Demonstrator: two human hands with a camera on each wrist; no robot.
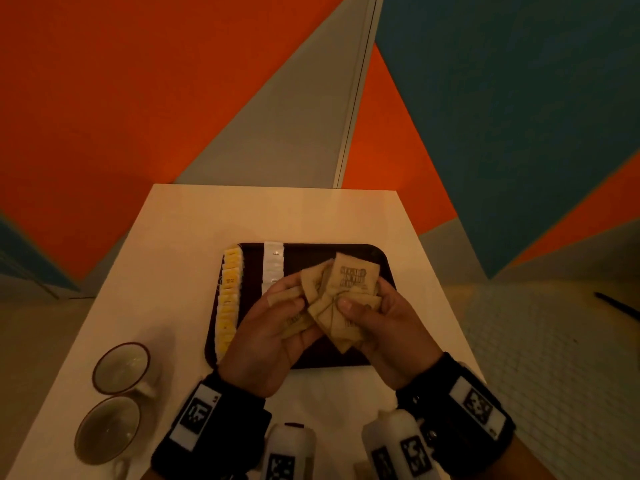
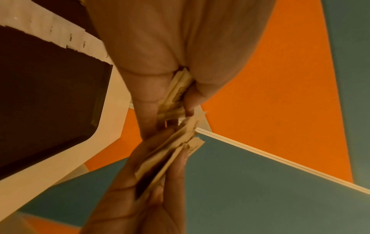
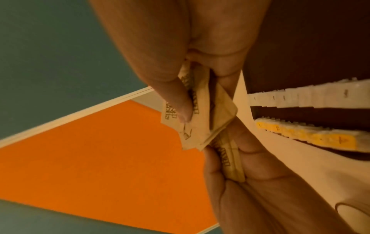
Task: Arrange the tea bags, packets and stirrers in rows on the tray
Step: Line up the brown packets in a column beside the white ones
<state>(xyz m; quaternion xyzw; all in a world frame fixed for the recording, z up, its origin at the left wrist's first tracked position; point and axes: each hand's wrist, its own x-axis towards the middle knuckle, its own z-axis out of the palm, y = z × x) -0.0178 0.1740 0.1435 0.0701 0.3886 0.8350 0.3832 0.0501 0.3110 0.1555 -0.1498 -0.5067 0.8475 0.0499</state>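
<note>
Clearly both hands, left and right, pinched a fanned bunch of brown packets above the tray. Squaring them first, then laying them overlapped beside the white row, would probably serve best.

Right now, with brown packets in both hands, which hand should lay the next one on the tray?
Probably the right hand: it pinches the fanned brown packets over the tray's bare right side. The left hand hangs nearer the finished white row.
</note>
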